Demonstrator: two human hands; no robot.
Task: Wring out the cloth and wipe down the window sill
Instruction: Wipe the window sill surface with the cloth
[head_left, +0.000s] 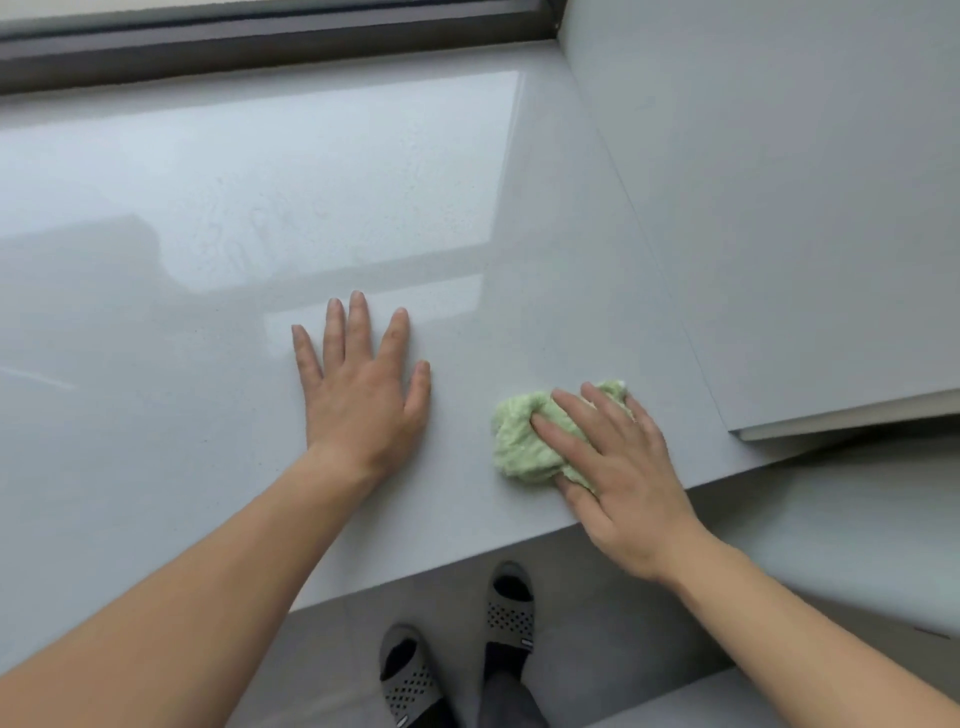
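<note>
1. The right hand (618, 467) presses down on a bunched green cloth (524, 441), fingers spread over its top and thumb tucked against its near side; a loose pressing hold, not a closed fist.
2. The cloth lies on the glossy pale window sill (208, 364), near its front edge, at about 4 o'clock in the view.
3. The left hand (358, 395) rests flat on the sill, fingers splayed, holding nothing, at 9 o'clock of the cloth and apart from it.
4. A dark window frame (260, 41) runs along 12 o'clock.
5. Two grey slippers (457, 649) stand on the floor at 6 o'clock.
</note>
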